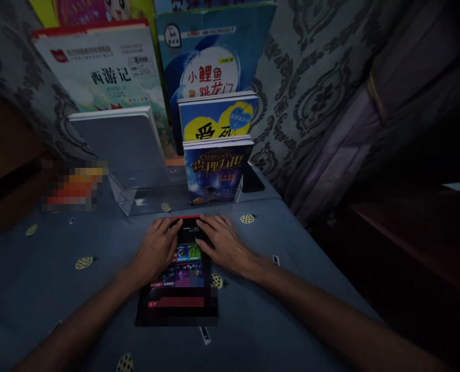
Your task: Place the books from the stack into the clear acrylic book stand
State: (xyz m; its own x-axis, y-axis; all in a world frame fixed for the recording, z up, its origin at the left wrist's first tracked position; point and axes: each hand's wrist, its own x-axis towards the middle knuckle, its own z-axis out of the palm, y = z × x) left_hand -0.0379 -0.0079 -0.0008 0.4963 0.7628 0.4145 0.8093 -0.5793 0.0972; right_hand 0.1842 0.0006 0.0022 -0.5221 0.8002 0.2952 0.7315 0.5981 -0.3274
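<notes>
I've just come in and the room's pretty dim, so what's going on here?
A person's left hand and right hand rest on the upper part of a dark book lying flat on the patterned tablecloth. Just beyond it, a clear stand holds upright books, with taller books behind them.

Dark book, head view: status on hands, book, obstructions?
Left hand and right hand palm-down, fingers on upper part of the dark book. Book flat on tablecloth. Clear stand holding books just beyond its far edge.
</notes>
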